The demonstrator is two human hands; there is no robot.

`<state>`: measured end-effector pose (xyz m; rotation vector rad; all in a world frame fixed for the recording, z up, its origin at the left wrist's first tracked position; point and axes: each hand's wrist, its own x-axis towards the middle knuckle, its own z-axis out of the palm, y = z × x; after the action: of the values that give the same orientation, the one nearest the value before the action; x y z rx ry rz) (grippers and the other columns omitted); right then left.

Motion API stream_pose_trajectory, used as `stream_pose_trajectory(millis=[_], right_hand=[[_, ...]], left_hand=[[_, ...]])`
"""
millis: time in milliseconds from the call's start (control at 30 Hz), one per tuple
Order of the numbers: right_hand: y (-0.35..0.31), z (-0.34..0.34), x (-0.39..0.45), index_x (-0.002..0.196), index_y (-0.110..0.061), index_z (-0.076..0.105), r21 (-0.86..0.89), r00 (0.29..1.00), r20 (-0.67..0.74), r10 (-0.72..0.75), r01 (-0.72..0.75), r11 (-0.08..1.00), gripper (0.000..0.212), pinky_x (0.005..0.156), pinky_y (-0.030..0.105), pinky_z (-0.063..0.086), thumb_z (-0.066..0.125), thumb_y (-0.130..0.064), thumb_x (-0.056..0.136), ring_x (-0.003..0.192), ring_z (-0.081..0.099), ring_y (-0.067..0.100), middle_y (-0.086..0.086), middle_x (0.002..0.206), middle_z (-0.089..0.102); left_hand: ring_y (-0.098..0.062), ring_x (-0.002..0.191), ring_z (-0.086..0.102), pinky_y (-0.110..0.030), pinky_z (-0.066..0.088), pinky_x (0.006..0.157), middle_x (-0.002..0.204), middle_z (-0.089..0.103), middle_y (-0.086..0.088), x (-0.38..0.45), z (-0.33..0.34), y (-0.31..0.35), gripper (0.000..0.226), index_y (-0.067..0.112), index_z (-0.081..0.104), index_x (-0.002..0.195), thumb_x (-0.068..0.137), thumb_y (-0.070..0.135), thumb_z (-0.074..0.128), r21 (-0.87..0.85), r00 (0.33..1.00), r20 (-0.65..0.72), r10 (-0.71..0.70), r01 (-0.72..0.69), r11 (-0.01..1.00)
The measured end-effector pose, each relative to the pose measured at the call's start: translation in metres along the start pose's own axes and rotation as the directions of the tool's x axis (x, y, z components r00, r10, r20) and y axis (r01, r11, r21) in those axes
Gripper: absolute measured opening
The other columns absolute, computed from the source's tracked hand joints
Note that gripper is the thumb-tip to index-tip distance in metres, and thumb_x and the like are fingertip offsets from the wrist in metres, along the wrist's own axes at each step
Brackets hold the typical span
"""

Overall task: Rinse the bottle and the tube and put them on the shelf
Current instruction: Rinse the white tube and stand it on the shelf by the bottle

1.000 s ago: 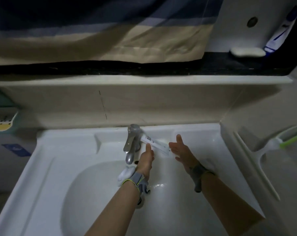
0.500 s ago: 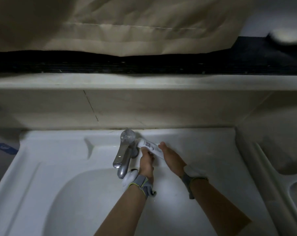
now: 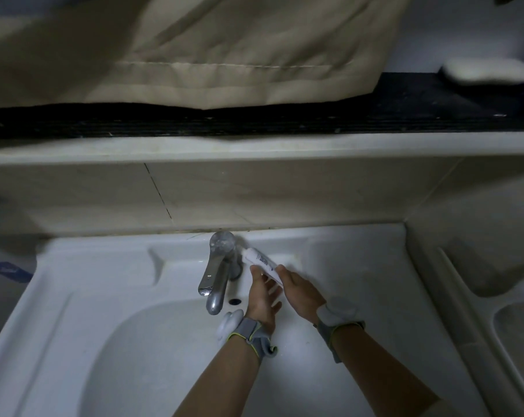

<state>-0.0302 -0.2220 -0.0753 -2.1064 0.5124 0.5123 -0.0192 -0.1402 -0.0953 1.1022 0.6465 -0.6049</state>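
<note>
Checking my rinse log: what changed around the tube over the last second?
The right hand, open beside the tube before, moved left and gripped its lower end. The left hand loosened its grip and now only touches it. Faucet and sink unchanged.

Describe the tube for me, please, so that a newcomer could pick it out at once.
Start at the white sink and find the chrome faucet at its back edge. Just right of the faucet a white tube slants, its near end in the right hand. Only it bears dark print.
</note>
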Motion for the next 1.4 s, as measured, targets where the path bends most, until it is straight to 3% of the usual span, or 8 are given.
stream_pose_trajectory(millis=[200,500,733,833,900,1033,1100,1400], right_hand=[[0.006,0.001,-0.021,0.128,-0.011,0.055,0.211,0.996,-0.073,0.058,-0.041,0.977,0.051,0.104,0.034,0.035,0.025,-0.040,0.099,0.124,0.051,0.028,0.012,0.134,0.056],[0.009,-0.009,-0.082,0.139,-0.008,0.042,0.314,0.993,-0.106,-0.048,0.080,0.946,0.051,0.104,0.029,0.034,0.031,-0.037,0.098,0.135,0.041,0.026,0.011,0.144,0.046],[0.004,0.000,-0.120,0.118,-0.021,0.051,0.406,0.976,-0.217,0.020,0.072,0.911,0.029,0.110,0.040,0.035,0.029,-0.029,0.100,0.110,0.051,0.023,0.005,0.110,0.052],[-0.004,-0.002,-0.149,0.123,-0.024,0.055,0.438,0.968,-0.248,0.026,0.088,0.895,0.042,0.109,0.039,0.039,0.031,-0.045,0.097,0.112,0.054,0.020,0.000,0.114,0.056],[-0.008,-0.004,-0.170,0.127,-0.030,0.054,0.414,0.960,-0.280,0.007,0.115,0.903,0.047,0.108,0.036,0.039,0.029,-0.053,0.094,0.118,0.055,0.019,-0.005,0.122,0.059],[-0.019,-0.010,-0.203,0.126,-0.035,0.054,0.372,0.941,-0.329,-0.074,0.201,0.906,0.047,0.099,0.028,0.038,0.024,-0.052,0.094,0.116,0.054,0.015,-0.006,0.125,0.060],[-0.025,-0.014,-0.218,0.123,-0.034,0.056,0.357,0.928,-0.357,-0.107,0.242,0.902,0.045,0.093,0.024,0.037,0.023,-0.048,0.096,0.111,0.055,0.014,-0.006,0.122,0.061],[-0.063,-0.039,-0.285,0.123,-0.033,0.058,0.318,0.845,-0.495,-0.203,0.394,0.862,0.045,0.092,0.025,0.040,0.025,-0.048,0.095,0.111,0.057,0.014,-0.005,0.121,0.064]], left_hand=[[-0.030,0.119,0.054,-0.042,0.042,0.100,0.131,0.057,-0.012,-0.021,0.003,-0.002,0.070,0.011,0.053,0.125,0.090,0.061,0.019,0.035,0.999,0.050,-0.002,0.000,0.999],[-0.027,0.113,0.055,-0.037,0.042,0.094,0.128,0.057,-0.007,-0.067,0.000,-0.003,0.066,0.010,0.051,0.127,0.092,0.057,0.020,0.122,0.993,0.108,0.048,-0.061,0.991],[-0.019,0.104,0.053,-0.033,0.039,0.088,0.111,0.059,0.001,-0.123,-0.007,0.003,0.058,0.021,0.063,0.096,0.094,0.055,0.016,0.236,0.969,0.215,0.122,-0.172,0.956],[-0.017,0.102,0.053,-0.033,0.039,0.089,0.106,0.060,0.004,-0.159,-0.009,0.008,0.053,0.029,0.060,0.080,0.094,0.055,0.016,0.290,0.946,0.273,0.173,-0.253,0.923],[-0.017,0.103,0.053,-0.033,0.037,0.091,0.110,0.059,0.004,-0.172,-0.010,0.008,0.053,0.030,0.060,0.082,0.093,0.056,0.015,0.306,0.936,0.298,0.189,-0.281,0.909],[-0.018,0.107,0.053,-0.036,0.035,0.096,0.118,0.057,0.004,-0.195,-0.010,0.009,0.063,0.017,0.054,0.126,0.093,0.056,0.016,0.261,0.917,0.313,0.249,-0.335,0.905],[-0.018,0.103,0.054,-0.036,0.036,0.096,0.118,0.058,0.004,-0.209,-0.006,0.011,0.062,0.017,0.052,0.129,0.094,0.054,0.017,0.247,0.906,0.319,0.279,-0.364,0.898],[-0.010,0.080,0.055,-0.030,0.042,0.075,0.090,0.060,0.009,-0.288,0.010,0.043,0.047,0.027,0.060,0.080,0.097,0.045,0.020,0.190,0.812,0.436,0.388,-0.504,0.843]])
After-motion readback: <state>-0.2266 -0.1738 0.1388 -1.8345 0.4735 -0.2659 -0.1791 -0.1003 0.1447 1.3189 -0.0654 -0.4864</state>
